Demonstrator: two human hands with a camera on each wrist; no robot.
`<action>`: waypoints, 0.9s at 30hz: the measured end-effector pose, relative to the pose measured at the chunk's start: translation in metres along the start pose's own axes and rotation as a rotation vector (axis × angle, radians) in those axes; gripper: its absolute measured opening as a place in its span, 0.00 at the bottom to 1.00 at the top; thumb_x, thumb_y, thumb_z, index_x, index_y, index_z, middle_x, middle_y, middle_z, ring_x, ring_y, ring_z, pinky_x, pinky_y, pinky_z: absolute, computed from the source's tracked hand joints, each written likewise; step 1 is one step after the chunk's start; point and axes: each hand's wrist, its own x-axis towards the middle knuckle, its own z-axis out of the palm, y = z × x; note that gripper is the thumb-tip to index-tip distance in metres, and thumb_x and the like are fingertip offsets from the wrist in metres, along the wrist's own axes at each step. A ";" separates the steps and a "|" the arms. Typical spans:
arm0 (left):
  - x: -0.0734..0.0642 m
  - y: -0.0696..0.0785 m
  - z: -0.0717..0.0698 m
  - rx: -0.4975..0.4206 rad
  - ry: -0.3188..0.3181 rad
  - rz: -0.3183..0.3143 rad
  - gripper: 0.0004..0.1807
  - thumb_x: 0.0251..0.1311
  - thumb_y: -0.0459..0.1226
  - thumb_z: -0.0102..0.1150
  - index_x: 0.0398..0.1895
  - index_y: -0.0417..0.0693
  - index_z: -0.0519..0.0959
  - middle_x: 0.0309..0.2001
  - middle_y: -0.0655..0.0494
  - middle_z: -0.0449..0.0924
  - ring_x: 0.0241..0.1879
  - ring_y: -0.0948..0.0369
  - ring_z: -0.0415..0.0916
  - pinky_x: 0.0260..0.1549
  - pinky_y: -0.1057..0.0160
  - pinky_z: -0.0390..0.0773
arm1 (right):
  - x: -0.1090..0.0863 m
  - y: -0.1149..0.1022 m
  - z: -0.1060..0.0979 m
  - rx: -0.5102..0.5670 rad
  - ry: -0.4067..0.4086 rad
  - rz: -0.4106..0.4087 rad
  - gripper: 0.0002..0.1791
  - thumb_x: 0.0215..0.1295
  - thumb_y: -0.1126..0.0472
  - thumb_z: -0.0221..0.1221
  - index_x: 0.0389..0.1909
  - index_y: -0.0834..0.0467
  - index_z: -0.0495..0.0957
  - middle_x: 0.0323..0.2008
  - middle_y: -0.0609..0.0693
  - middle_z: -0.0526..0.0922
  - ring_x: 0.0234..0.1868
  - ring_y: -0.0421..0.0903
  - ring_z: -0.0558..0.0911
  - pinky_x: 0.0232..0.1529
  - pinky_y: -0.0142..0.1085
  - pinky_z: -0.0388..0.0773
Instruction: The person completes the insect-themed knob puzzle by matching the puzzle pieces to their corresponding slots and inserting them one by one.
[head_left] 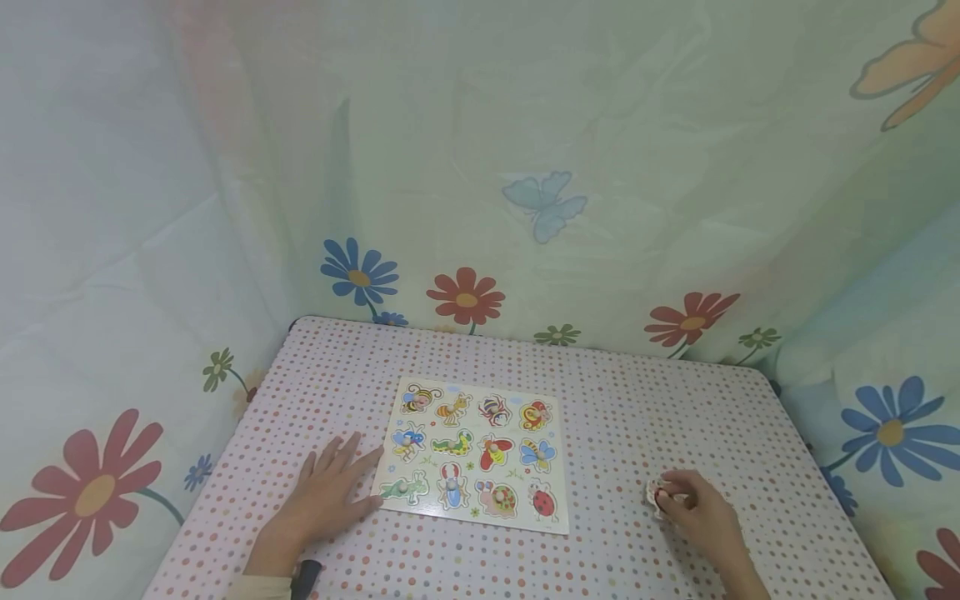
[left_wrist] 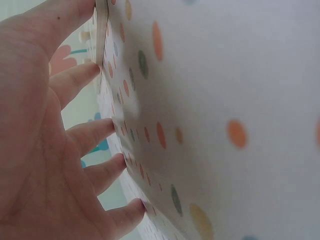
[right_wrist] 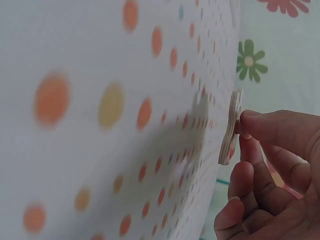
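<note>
A wooden peg puzzle board [head_left: 483, 520] with several insect pictures lies on the table. My left hand [head_left: 322, 500] is spread flat beside it, its thumb and index finger at the board's left edge. In the left wrist view, the fingertips [left_wrist: 105, 126] rest on the spotted cloth. Off to the right of the board, my right hand [head_left: 701, 512] pinches a small puzzle piece [head_left: 655, 498] by its knob. The right wrist view shows the piece [right_wrist: 230, 135] edge-on, with pale wood layers and a bit of red; its picture is mostly hidden. At the board's lower right, a red ladybug [head_left: 543, 502] shows no visible knob.
A white cloth with coloured dots covers the table [head_left: 637, 400]. Curtains [head_left: 420, 125] printed with flowers and butterflies hang close behind it and at both sides. A dark object [head_left: 305, 578] sits by the left wrist.
</note>
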 end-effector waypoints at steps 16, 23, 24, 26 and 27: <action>0.000 0.002 -0.001 0.004 -0.006 -0.005 0.39 0.62 0.58 0.61 0.75 0.61 0.65 0.78 0.44 0.50 0.75 0.39 0.44 0.68 0.29 0.41 | 0.002 -0.062 0.040 0.108 -0.045 -0.118 0.18 0.61 0.66 0.68 0.51 0.62 0.77 0.38 0.52 0.84 0.32 0.44 0.76 0.24 0.30 0.73; 0.000 0.002 -0.001 0.009 0.001 -0.010 0.39 0.62 0.58 0.62 0.75 0.60 0.66 0.78 0.44 0.51 0.75 0.38 0.44 0.68 0.29 0.42 | 0.001 -0.081 0.055 0.167 -0.073 -0.154 0.17 0.59 0.67 0.69 0.49 0.60 0.79 0.35 0.47 0.82 0.30 0.42 0.75 0.24 0.29 0.73; 0.000 0.002 -0.001 0.009 0.001 -0.011 0.39 0.62 0.58 0.62 0.75 0.60 0.66 0.78 0.44 0.51 0.75 0.38 0.45 0.68 0.29 0.42 | 0.000 -0.083 0.058 0.173 -0.076 -0.156 0.17 0.59 0.67 0.69 0.49 0.59 0.79 0.34 0.46 0.82 0.30 0.42 0.75 0.24 0.29 0.73; 0.000 0.003 -0.001 0.009 0.001 -0.012 0.39 0.62 0.58 0.62 0.75 0.60 0.66 0.78 0.44 0.51 0.75 0.38 0.45 0.68 0.29 0.42 | -0.001 -0.087 0.061 0.183 -0.082 -0.168 0.16 0.59 0.67 0.70 0.48 0.58 0.80 0.34 0.45 0.82 0.29 0.41 0.75 0.24 0.29 0.73; 0.000 0.003 -0.002 0.010 0.001 -0.012 0.39 0.62 0.58 0.62 0.75 0.60 0.66 0.78 0.43 0.51 0.75 0.38 0.45 0.67 0.29 0.42 | -0.002 -0.089 0.063 0.193 -0.089 -0.171 0.16 0.59 0.68 0.70 0.48 0.57 0.80 0.34 0.45 0.82 0.29 0.41 0.75 0.24 0.29 0.73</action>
